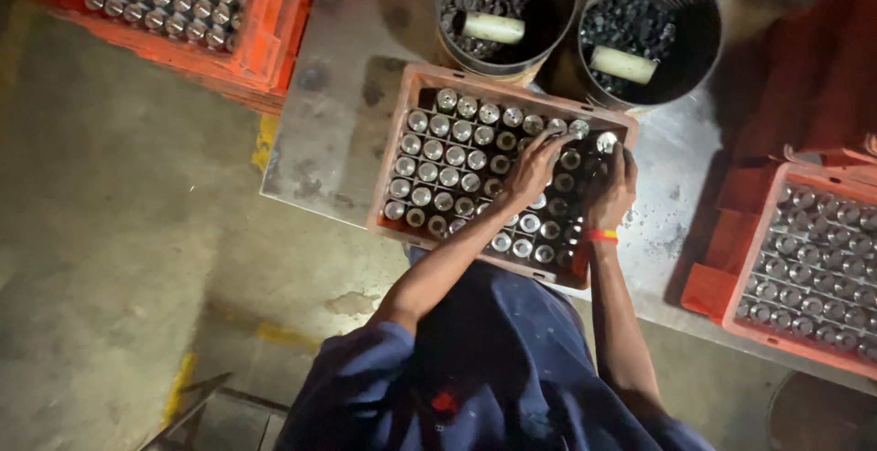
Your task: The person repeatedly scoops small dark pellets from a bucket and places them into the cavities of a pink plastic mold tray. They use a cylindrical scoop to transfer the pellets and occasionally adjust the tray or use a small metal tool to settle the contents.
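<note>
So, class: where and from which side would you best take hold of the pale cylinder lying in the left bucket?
Grip the pale cylinder across its middle, coming straight down from above: it lies flat on the dark pieces, and the bucket wall probably blocks any sideways approach.

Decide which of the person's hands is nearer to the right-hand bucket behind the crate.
Right. The right hand rests on the crate's far right corner, just below the right-hand bucket; the left hand lies further left, mid-crate.

one head-worn view looks steeply down from close above onto the crate (399,154) on the table (347,95).
</note>
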Motion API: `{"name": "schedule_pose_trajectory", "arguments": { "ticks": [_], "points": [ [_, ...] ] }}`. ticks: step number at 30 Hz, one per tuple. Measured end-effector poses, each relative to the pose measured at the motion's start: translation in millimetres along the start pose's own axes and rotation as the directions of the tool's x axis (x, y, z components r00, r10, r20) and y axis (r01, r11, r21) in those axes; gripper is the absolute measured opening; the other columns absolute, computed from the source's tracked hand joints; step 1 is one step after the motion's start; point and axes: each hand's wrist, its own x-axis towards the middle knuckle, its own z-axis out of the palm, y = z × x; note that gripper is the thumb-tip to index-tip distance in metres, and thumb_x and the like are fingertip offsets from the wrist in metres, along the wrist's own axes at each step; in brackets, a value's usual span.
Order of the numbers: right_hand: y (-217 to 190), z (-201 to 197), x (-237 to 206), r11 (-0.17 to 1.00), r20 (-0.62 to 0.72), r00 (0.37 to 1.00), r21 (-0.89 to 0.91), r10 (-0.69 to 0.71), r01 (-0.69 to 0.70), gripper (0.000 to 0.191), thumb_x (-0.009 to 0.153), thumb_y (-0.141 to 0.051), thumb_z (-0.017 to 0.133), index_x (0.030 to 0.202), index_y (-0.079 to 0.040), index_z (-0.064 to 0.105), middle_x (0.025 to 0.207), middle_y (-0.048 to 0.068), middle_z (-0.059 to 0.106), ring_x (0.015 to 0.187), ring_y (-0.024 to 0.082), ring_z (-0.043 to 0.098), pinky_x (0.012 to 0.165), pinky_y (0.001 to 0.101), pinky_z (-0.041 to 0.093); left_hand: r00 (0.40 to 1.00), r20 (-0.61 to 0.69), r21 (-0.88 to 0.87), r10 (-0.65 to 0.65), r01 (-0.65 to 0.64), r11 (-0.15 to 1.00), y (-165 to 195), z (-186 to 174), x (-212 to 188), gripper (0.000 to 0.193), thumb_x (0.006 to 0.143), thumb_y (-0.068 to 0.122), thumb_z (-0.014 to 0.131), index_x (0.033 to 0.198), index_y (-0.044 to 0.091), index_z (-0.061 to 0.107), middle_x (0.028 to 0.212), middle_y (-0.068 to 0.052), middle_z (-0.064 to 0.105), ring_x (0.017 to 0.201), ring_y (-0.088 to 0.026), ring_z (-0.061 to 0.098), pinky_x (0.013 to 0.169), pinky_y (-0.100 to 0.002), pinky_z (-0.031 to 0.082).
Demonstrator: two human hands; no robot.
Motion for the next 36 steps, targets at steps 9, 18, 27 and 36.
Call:
{"name": "schedule_pose_trajectory", "arguments": {
  "ticks": [9, 18, 27, 36],
  "points": [
    [-64.4, 42.0, -24.4, 0.999, 0.208, 0.978, 0.038, 0.009, -0.018, 0.032, 0.103, -0.012, 0.071, 0.133, -0.003, 0.065, 0.124, 0.021, 0.068, 0.113, 0.039, 0.066, 0.100, 0.0461, 0.051, 0.949, -0.315, 0.403, -0.014, 0.147, 0.903, -51.3, -174.3, -39.4, 0.023, 0.092, 0.011, 0.076, 0.115, 0.014, 0.071, 0.127, -0.008, 0.063, 0.123, -0.033, 0.059, 0.101, -0.046, 0.054],
    [-176.5, 168.1, -10.6, 0.929, 0.319, 0.887, -0.051, -0.333, 0.367, 0.029, 0.095, -0.023, 0.074, 0.120, -0.008, 0.070, 0.109, 0.015, 0.073, 0.100, 0.044, 0.060, 0.088, 0.0504, 0.048, 0.979, -0.200, 0.683, -0.042, 0.169, 0.711, -85.3, -225.1, -11.1, 0.040, 0.082, 0.034, 0.073, 0.115, 0.011, 0.074, 0.148, -0.024, 0.042, 0.139, -0.048, 0.036, 0.105, -0.061, 0.036],
    [-177.3, 170.1, 2.1, 0.971, 0.463, 0.854, 0.081, -0.238, 0.226, 0.020, 0.092, -0.026, 0.077, 0.107, -0.014, 0.078, 0.093, 0.011, 0.077, 0.085, 0.031, 0.063, 0.090, 0.0437, 0.048, 0.995, -0.042, 0.705, -0.093, 0.096, 0.703, -100.3, -228.3, 9.2, 0.032, 0.088, 0.039, 0.073, 0.106, 0.013, 0.076, 0.152, -0.020, 0.045, 0.147, -0.041, 0.037, 0.117, -0.059, 0.037],
    [-142.4, 131.0, -3.5, 0.110, 0.564, 0.739, 0.763, 0.368, -0.637, 0.060, 0.087, -0.055, 0.069, 0.124, -0.009, 0.062, 0.105, 0.010, 0.069, 0.092, 0.022, 0.069, 0.074, 0.0404, 0.060, 0.882, -0.160, -0.356, -0.444, 0.368, 0.859, -66.1, -259.2, -7.2, 0.044, 0.104, 0.044, 0.064, 0.130, 0.009, 0.068, 0.124, -0.023, 0.069, 0.109, -0.032, 0.069, 0.093, -0.046, 0.057]
  ]
}}
